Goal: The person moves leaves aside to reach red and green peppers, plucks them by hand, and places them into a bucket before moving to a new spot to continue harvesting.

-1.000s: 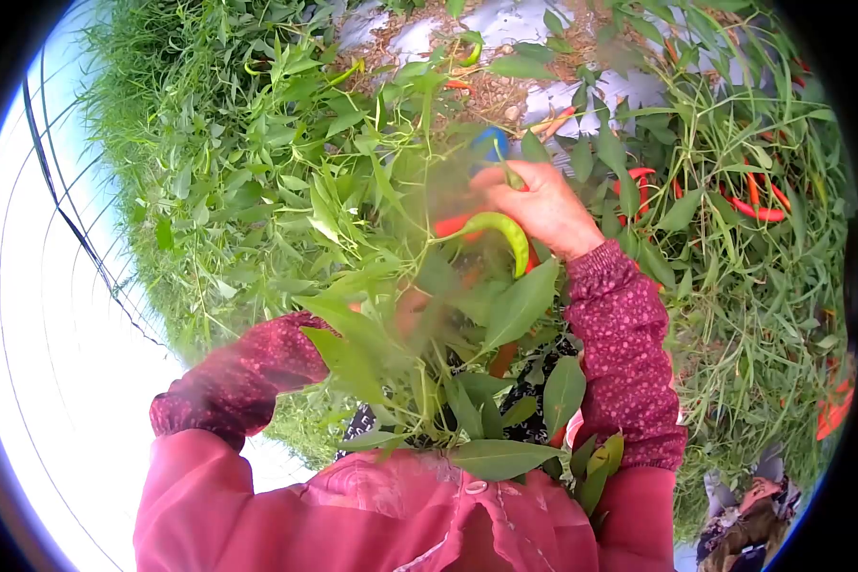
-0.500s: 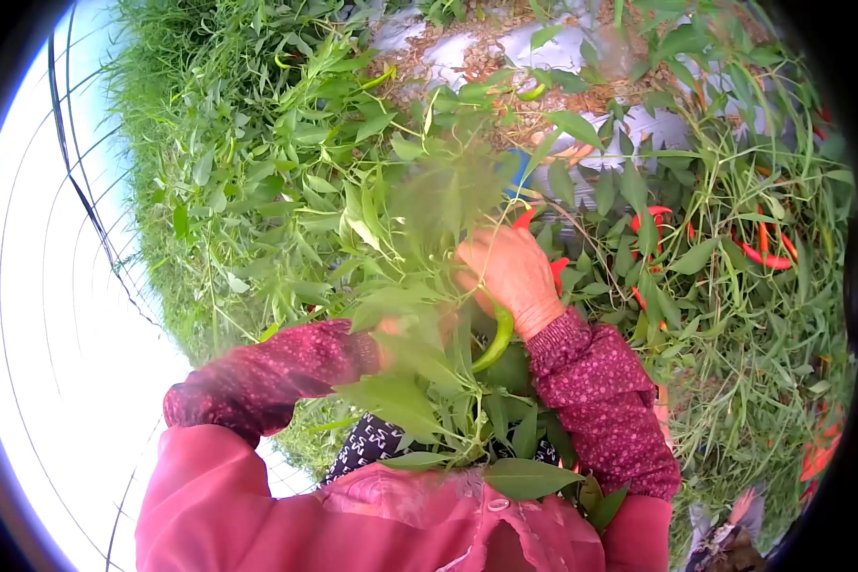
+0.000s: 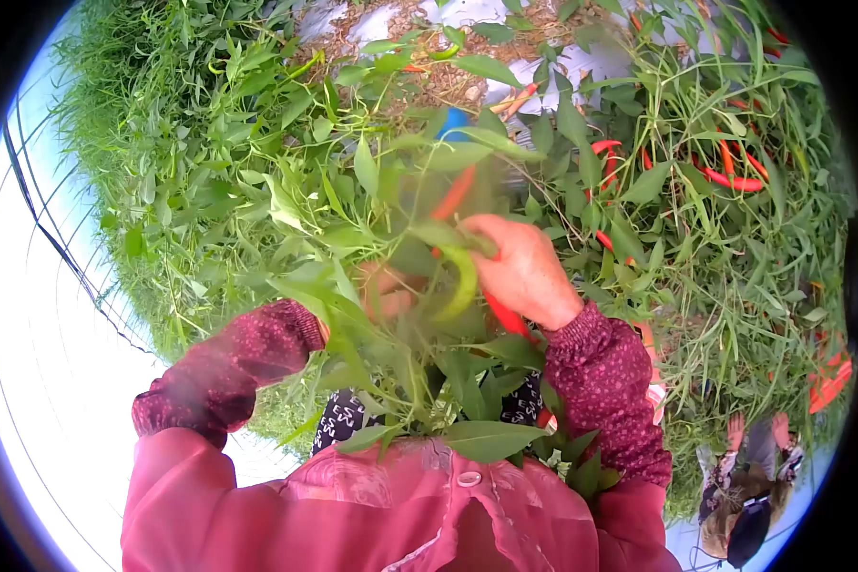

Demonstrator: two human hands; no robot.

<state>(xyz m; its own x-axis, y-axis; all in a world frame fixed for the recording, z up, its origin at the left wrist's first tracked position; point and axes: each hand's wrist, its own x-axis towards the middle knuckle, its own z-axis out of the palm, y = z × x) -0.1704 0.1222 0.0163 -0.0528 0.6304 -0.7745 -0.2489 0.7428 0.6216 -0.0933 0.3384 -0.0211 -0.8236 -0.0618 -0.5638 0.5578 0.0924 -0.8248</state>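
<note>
The right hand is bent at the knuckles, its thumb and fingertips drawn together beside a curved green chili, and it is closed around a red chili, which juts from under the palm on the side toward the wrist. The green chili hangs between the 2 hands, at the middle of the view, among the leaves of a plant that stands right in front of the body. The left hand is mostly behind blurred leaves, so I cannot tell whether it grips a stem or is loose. Another red chili, also blurred, shows just above the space between the hands, and a blue object lies beyond it. Both forearms wear maroon patterned sleeves over a pink jacket with 1 pale button at the middle; dark trousers with white lettering show under the foliage. To the right of the right hand, several ripe red chilies hang on a neighbouring plant, well apart from the fingers. Pale sheeting covers parts of the ground at the top, with brown litter between its pieces. Near the right edge is a red-orange patch, and below it another person appears upside down, with 2 hands by the greenery.
</note>
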